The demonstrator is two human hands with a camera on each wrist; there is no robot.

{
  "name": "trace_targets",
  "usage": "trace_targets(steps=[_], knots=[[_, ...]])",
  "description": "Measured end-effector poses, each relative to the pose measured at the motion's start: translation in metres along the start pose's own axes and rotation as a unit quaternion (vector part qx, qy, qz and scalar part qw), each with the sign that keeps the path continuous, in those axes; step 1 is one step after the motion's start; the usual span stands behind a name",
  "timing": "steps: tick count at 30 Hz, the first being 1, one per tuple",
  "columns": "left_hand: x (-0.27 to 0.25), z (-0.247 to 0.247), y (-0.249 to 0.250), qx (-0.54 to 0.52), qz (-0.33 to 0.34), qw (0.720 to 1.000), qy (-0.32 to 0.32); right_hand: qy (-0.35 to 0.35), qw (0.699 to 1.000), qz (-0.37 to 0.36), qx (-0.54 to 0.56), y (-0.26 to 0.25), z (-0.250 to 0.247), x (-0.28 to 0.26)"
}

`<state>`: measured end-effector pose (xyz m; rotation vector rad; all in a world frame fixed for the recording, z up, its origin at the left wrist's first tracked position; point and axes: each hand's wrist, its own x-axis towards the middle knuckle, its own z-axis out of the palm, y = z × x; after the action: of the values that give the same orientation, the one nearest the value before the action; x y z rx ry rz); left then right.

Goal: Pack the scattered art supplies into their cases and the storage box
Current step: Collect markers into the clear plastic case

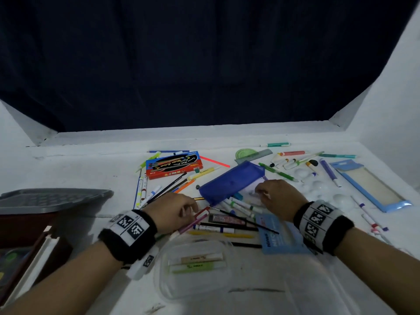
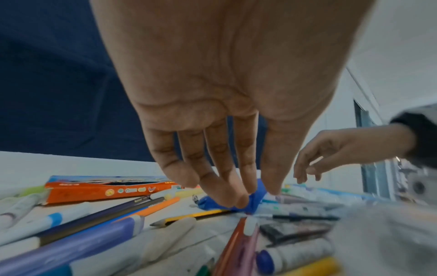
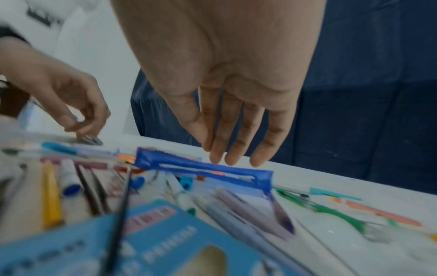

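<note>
A blue zip pouch [image 1: 229, 183] lies mid-table over a pile of markers [image 1: 241, 204]. My left hand [image 1: 188, 209] hovers just left of the pouch's near corner. Its fingers [image 2: 227, 186] point straight down with the thumb close beside them, and nothing shows between them. My right hand [image 1: 261, 192] hangs over the pouch's near edge [image 3: 203, 168] with straight fingers [image 3: 236, 149] and holds nothing. A clear plastic case [image 1: 195, 264] with two highlighters inside lies in front of me. The storage box [image 1: 27, 226] with a grey lid [image 1: 52, 197] stands at the left.
A red colour-pencil box [image 1: 173, 164] lies behind the left hand, with pencils and pens [image 1: 163, 189] fanned beside it. A blue card pack [image 1: 279, 237] lies under my right wrist. At the right are a light blue case [image 1: 372, 185], a white palette [image 1: 318, 185] and paint tubes [image 1: 286, 162].
</note>
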<state>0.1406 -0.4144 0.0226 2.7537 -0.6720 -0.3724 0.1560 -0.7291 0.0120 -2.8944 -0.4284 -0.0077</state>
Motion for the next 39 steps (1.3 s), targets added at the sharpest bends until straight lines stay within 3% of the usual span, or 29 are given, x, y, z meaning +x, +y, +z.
trace_targets(steps=[6, 14, 19, 24, 29, 32, 39], knots=[[0.035, 0.008, 0.001, 0.099, -0.011, 0.990, -0.104, -0.129, 0.981, 0.037, -0.140, 0.022, 0.012, 0.015], [0.047, 0.006, 0.001, 0.065, -0.026, 0.987, -0.148, -0.120, 0.978, 0.041, -0.165, 0.023, 0.021, 0.025], [0.045, 0.005, 0.001, 0.051, -0.018, 0.987, -0.149, -0.040, 0.993, 0.046, -0.103, 0.000, 0.004, 0.016], [0.041, 0.008, 0.004, 0.044, -0.018, 0.990, -0.130, 0.019, 0.998, -0.052, 0.035, -0.048, -0.024, -0.013], [0.037, 0.008, 0.006, 0.055, -0.012, 0.991, -0.122, 0.057, 0.974, -0.132, 0.174, -0.099, -0.043, -0.046], [0.035, 0.009, 0.003, 0.060, -0.008, 0.992, -0.108, 0.066, 0.958, -0.162, 0.226, -0.118, -0.047, -0.062], [0.020, 0.004, 0.000, 0.051, 0.001, 0.998, -0.024, 0.046, 0.946, -0.135, 0.292, -0.126, -0.038, -0.089]])
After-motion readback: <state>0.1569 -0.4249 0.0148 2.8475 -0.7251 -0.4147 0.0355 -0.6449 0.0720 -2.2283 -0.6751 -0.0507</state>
